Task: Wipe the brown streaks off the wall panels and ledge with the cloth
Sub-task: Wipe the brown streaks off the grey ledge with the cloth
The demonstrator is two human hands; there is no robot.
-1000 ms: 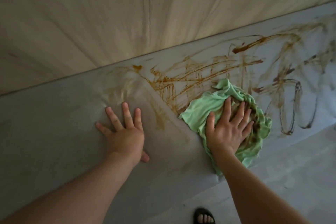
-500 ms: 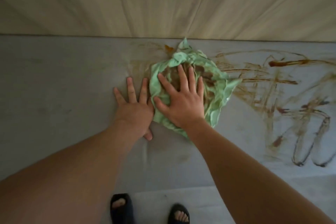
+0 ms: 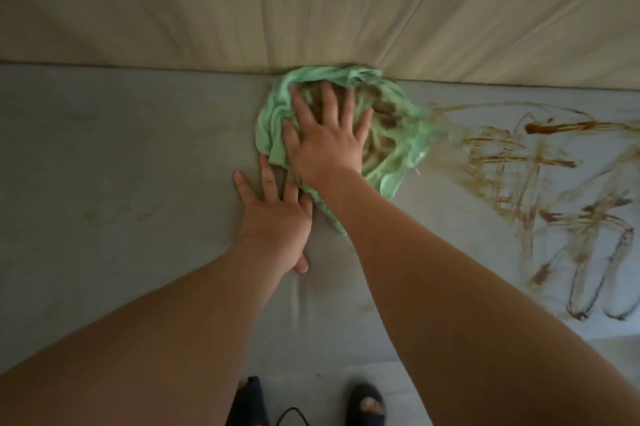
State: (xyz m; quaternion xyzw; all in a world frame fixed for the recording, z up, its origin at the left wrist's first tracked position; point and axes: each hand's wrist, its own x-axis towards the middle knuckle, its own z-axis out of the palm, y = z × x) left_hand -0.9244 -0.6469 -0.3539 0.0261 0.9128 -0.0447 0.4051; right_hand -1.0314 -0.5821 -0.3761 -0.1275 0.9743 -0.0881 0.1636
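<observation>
Pale wood-grain wall panels (image 3: 311, 3) fill the top of the view, and below them runs a broad grey surface (image 3: 121, 148), dim in low light. Right at the seam between the two, here's the action. The right hand's fingers (image 3: 327, 103) are spread apart and laid flat, pressing down on the cloth (image 3: 401, 135), with the palm of the right hand (image 3: 325, 145) on it too. The cloth is light green, bunched into a rough round wad, its top edge pushed up against the foot of the wall panels. Its middle is smeared brown, and a thin tail trails down beside the right wrist.

The left hand (image 3: 277, 218) lies flat on the grey surface just below, fingers straight and slightly apart, fingertips at the cloth's lower edge, thumb out to the side.

To the right of the cloth, brown streaks (image 3: 519, 159) criss-cross the grey surface in lines and loops. At the bottom, two feet in dark sandals (image 3: 367, 401) stand on a lighter floor (image 3: 398, 387), a thin black cable (image 3: 291, 417) between them.
</observation>
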